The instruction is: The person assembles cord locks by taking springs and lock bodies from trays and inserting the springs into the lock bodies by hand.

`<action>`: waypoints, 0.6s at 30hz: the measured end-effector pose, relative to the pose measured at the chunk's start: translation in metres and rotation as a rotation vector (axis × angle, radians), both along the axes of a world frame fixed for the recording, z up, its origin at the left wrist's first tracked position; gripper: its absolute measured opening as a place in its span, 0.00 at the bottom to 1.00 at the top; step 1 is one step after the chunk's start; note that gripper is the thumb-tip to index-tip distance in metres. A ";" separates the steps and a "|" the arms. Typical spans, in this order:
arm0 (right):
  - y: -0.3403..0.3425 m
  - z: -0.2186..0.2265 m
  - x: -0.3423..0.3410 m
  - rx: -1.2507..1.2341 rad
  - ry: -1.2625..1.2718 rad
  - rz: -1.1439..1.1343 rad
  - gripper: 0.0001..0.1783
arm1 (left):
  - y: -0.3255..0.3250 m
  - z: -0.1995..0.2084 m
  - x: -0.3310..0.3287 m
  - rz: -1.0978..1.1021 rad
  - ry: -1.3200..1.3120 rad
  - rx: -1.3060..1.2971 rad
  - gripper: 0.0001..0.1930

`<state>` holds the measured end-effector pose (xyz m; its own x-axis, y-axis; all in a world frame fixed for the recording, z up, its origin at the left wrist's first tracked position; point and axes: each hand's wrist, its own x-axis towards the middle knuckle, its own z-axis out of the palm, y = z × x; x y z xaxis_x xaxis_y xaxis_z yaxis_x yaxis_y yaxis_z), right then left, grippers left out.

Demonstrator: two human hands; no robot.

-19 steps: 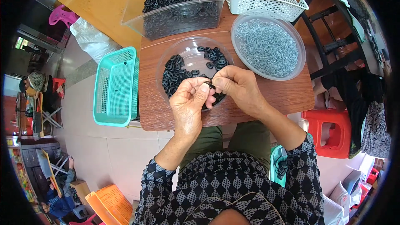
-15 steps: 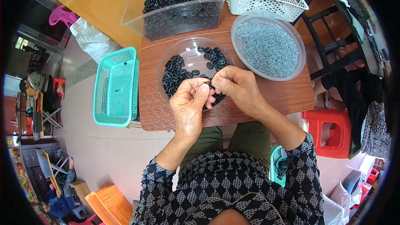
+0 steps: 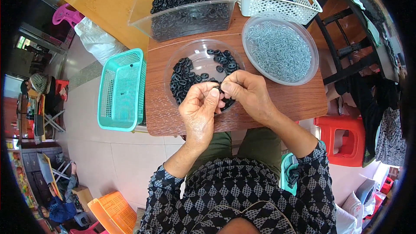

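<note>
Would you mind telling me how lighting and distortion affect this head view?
Head view: even daylight with soft shadows; slight glare on the clear round bowl; fisheye bends the table edge and blackens the corners; both hands, left hand and right hand, are sharp.

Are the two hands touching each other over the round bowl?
Touching: the head view shows left hand and right hand fingertips meeting around a small black ring.

Your left hand (image 3: 200, 109) and right hand (image 3: 248, 96) meet at the fingertips, thumbs and forefingers pinched together, both forearms reaching forward from patterned sleeves, wrists slightly bent inward.
</note>
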<state>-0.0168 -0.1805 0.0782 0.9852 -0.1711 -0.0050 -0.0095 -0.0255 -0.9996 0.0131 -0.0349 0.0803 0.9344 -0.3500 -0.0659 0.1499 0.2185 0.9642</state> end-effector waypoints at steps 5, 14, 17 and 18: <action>0.002 0.001 0.002 0.037 0.000 -0.015 0.09 | -0.001 0.004 -0.001 0.030 -0.015 0.026 0.06; 0.014 0.005 0.003 0.033 0.007 -0.074 0.09 | -0.003 -0.001 0.000 0.084 -0.138 0.024 0.05; 0.013 0.008 0.004 -0.057 -0.047 -0.082 0.09 | -0.005 0.001 0.002 0.106 -0.115 0.071 0.04; 0.012 0.007 0.004 -0.056 -0.048 -0.082 0.09 | -0.004 0.002 0.002 0.106 -0.116 0.072 0.04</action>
<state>-0.0129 -0.1684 0.0852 0.9668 -0.2499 0.0538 0.0341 -0.0826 -0.9960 0.0154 -0.0390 0.0819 0.9688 -0.2469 0.0236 0.0161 0.1574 0.9874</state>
